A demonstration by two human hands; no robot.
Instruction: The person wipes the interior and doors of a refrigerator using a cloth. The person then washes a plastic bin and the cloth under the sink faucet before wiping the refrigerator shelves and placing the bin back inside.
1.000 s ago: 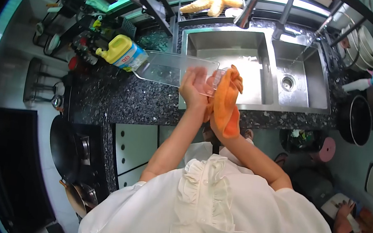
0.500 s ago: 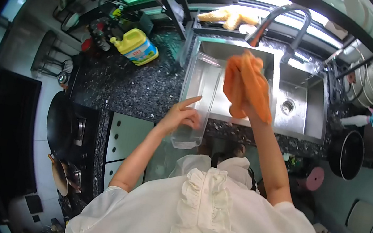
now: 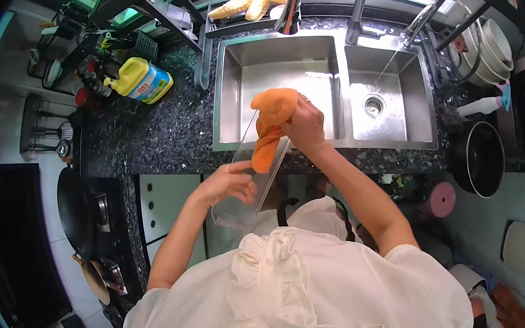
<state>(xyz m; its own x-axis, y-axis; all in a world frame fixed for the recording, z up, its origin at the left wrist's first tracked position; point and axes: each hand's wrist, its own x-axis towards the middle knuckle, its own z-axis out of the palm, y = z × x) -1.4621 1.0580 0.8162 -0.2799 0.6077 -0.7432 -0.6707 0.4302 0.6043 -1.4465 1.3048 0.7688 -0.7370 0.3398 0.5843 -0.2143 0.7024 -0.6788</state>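
Observation:
My right hand point(image 3: 306, 127) grips a bunched orange cloth point(image 3: 275, 107), which hangs down against a long clear plastic container point(image 3: 237, 209). My left hand point(image 3: 225, 188) holds the container by its left side, fingers bent at the wall. The container is tilted lengthwise between my body and the front rim of the steel double sink point(image 3: 223, 133). Its see-through walls make its far end hard to make out behind the cloth.
A yellow jug point(image 3: 142, 81) stands on the dark speckled counter point(image 3: 146, 131) at left. A thin stream runs from a tap point(image 3: 420, 23) into the right basin. A black pot point(image 3: 478, 157), a spray bottle point(image 3: 483, 109) and stacked bowls point(image 3: 493, 52) are at right.
The orange cloth has come down from above the sink to the container in my right hand. The container has shifted nearer my body, and the head view has moved right.

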